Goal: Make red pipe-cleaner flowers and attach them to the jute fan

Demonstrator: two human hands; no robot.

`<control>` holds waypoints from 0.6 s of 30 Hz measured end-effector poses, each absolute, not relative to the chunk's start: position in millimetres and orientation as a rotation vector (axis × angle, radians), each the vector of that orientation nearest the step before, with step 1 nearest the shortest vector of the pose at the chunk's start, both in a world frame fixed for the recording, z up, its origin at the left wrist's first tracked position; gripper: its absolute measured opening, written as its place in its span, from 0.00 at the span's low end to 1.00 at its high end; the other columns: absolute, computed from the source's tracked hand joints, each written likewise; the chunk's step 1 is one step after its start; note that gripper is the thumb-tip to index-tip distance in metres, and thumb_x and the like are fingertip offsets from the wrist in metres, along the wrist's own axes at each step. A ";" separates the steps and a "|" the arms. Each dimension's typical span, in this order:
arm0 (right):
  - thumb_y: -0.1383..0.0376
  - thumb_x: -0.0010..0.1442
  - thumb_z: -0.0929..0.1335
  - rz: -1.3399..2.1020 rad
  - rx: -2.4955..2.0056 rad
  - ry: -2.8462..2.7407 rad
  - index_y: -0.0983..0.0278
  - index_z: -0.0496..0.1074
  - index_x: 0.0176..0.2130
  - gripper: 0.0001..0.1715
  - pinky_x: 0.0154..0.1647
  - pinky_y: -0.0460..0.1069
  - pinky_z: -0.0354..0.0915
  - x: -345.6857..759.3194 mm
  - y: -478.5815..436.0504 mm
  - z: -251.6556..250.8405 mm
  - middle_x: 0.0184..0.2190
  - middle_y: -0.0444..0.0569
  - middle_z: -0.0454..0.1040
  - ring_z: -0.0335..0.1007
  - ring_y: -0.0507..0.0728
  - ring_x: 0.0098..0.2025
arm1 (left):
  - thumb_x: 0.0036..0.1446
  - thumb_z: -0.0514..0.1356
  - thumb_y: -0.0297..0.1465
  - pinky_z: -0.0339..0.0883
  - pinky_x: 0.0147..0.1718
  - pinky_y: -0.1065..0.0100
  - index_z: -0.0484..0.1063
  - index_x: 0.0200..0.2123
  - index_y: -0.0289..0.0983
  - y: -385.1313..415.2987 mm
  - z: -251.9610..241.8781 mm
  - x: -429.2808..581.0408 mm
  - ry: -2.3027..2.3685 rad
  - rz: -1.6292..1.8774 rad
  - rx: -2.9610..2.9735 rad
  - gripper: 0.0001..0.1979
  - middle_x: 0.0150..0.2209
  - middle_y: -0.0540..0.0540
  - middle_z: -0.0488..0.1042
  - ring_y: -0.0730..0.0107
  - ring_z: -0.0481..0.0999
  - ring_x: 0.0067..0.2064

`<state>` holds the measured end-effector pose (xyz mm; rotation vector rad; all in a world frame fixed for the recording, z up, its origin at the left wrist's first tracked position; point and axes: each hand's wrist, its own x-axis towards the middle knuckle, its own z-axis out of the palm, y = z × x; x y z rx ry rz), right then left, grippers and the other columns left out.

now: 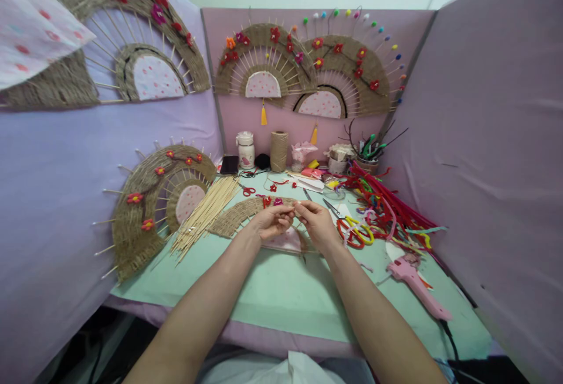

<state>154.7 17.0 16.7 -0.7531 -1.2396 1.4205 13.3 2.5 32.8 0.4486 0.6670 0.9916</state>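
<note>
My left hand [273, 221] and my right hand [315, 221] meet over the middle of the green table [281, 290], fingertips pinched together on something too small to make out. Under them lies a woven jute fan [237, 215] with small red flowers [266, 200] along its top edge. Both hands hover just above the fan's right half and hide part of it.
A bundle of bamboo sticks [204, 214] lies to the left, beside a finished fan [153, 208] leaning on the wall. Scissors [352, 231], a heap of pipe cleaners [387, 205] and a pink glue gun [416, 281] are on the right. A twine spool [278, 150] stands at the back.
</note>
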 end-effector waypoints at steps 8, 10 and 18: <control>0.56 0.49 0.70 1.070 -0.784 -1.533 0.62 0.74 0.26 0.12 0.34 0.48 0.59 156.3 8.5 25.8 0.27 0.45 0.71 0.64 0.53 0.31 | 0.44 0.62 0.21 0.48 0.14 0.81 0.69 0.25 0.30 4.0 34.4 -0.4 0.745 0.862 0.558 0.03 0.21 0.48 0.65 0.83 0.60 0.20; 0.56 0.49 0.69 1.012 -0.785 -1.549 0.62 0.73 0.26 0.12 0.32 0.48 0.58 157.1 9.0 26.1 0.27 0.45 0.70 0.63 0.53 0.30 | 0.43 0.63 0.24 0.48 0.15 0.79 0.70 0.24 0.30 3.2 36.3 -0.5 0.862 0.936 0.713 0.03 0.22 0.48 0.66 0.82 0.60 0.20; 0.58 0.52 0.68 0.861 -0.887 -1.519 0.63 0.72 0.25 0.11 0.33 0.48 0.58 166.6 21.2 23.2 0.27 0.45 0.69 0.62 0.53 0.31 | 0.38 0.64 0.33 0.51 0.20 0.73 0.74 0.27 0.35 -8.4 36.4 -23.5 1.560 1.000 1.546 0.10 0.23 0.50 0.70 0.76 0.62 0.22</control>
